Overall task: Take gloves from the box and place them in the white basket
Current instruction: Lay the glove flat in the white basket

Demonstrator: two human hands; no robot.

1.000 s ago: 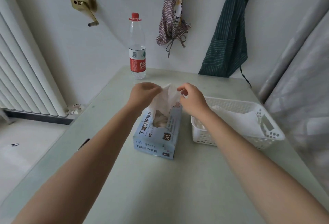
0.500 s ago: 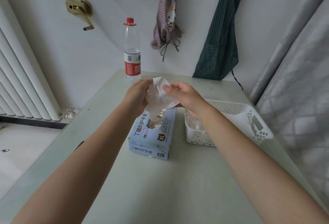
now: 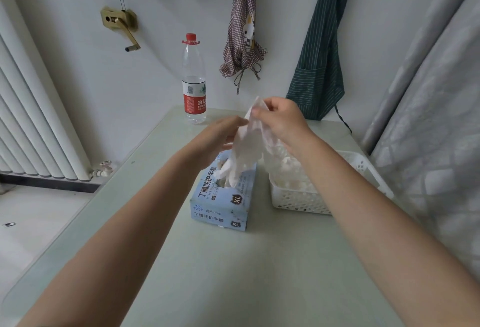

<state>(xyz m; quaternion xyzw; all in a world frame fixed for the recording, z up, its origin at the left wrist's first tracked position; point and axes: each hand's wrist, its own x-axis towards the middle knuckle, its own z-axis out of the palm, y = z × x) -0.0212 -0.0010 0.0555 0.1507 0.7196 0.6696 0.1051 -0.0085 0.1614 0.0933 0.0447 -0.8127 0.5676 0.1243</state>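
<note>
A light blue glove box point(image 3: 223, 203) lies on the pale green table point(image 3: 207, 274), its top opening showing white gloves. My right hand point(image 3: 281, 120) pinches the cuff of a white glove point(image 3: 246, 150) and holds it above the box, its fingers dangling down to the opening. My left hand point(image 3: 220, 135) is beside the glove on its left and touches it; whether it grips the glove is hidden. The white perforated basket point(image 3: 296, 200) stands right of the box with white gloves inside, partly hidden by my right forearm.
A clear water bottle point(image 3: 194, 85) with a red cap and label stands at the table's far edge by the wall. Aprons point(image 3: 320, 48) hang on the wall behind. A white radiator point(image 3: 31, 124) is at the left, a grey curtain point(image 3: 428, 118) at the right.
My right hand has lifted the glove higher out of the box and a little to the right. My left hand stays low beside it. The camera has tilted slightly.
</note>
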